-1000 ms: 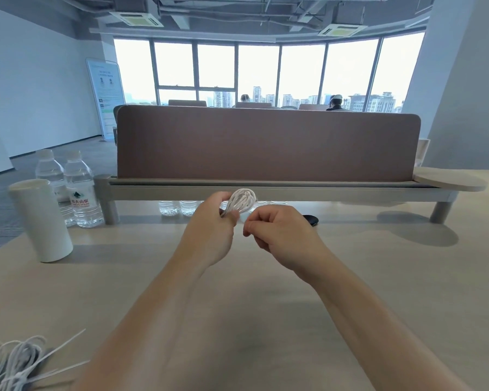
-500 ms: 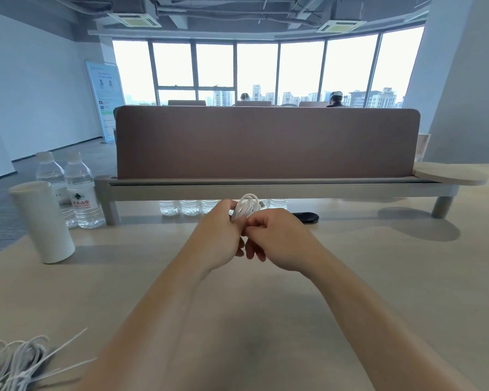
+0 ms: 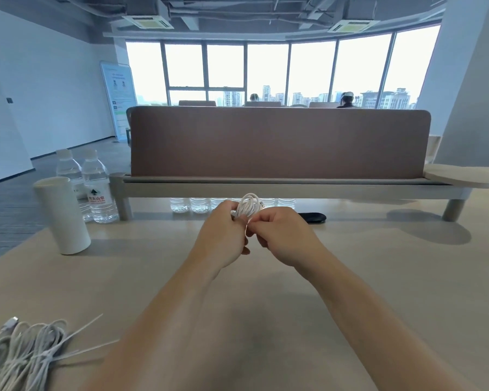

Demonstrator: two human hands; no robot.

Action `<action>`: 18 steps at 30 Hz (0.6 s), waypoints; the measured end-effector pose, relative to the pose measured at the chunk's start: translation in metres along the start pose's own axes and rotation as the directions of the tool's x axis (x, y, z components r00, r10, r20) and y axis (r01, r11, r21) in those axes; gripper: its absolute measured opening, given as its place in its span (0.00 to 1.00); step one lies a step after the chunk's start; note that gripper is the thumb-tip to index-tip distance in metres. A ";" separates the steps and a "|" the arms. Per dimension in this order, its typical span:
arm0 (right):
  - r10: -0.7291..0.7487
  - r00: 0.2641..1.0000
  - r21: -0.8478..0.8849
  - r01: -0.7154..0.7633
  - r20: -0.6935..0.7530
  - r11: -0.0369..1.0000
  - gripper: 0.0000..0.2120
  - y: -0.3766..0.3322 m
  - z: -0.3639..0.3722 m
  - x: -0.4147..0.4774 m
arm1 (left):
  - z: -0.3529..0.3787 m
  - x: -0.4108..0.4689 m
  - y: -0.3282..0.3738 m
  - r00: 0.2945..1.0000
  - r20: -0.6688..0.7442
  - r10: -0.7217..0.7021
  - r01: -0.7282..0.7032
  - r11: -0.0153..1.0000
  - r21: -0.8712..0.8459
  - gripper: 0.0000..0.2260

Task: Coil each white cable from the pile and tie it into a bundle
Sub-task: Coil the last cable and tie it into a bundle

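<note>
Over the desk's (image 3: pixel 378 277) middle, pinching a small coiled white cable (image 3: pixel 247 206) upright in the left hand (image 3: pixel 223 235); right hand (image 3: pixel 283 235) curled close, pinching the coil's lower end, no tie discernible there. Hold the left pinch firm to stop loops springing apart; cinch snugly round the waist. Uncoiled cable pile (image 3: pixel 26 342) waiting near left, beside loose zip ties (image 3: pixel 85 325).

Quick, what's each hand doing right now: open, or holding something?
Left hand: closed, gripping the coiled white cable.
Right hand: closed, fingers pinching the same coil near its lower end.
</note>
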State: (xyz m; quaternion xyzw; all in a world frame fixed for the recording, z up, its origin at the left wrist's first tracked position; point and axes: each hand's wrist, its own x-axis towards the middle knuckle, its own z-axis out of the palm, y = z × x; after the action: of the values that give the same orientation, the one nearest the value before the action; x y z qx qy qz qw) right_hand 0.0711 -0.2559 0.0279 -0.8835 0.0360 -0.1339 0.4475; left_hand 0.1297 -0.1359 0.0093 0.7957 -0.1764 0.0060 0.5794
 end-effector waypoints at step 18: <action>-0.322 0.876 -0.323 0.441 0.360 0.838 0.15 -0.125 0.107 -0.076 | -0.169 -0.144 0.012 0.931 -0.130 -0.340 0.312 0.930 -0.195 0.07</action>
State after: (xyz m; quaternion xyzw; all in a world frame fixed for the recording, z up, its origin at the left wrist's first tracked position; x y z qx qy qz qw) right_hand 0.0196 -0.0833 0.0523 -0.9540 -0.1826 -0.0800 0.2241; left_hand 0.0236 0.0563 0.0452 0.7582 0.0062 -0.0413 0.6507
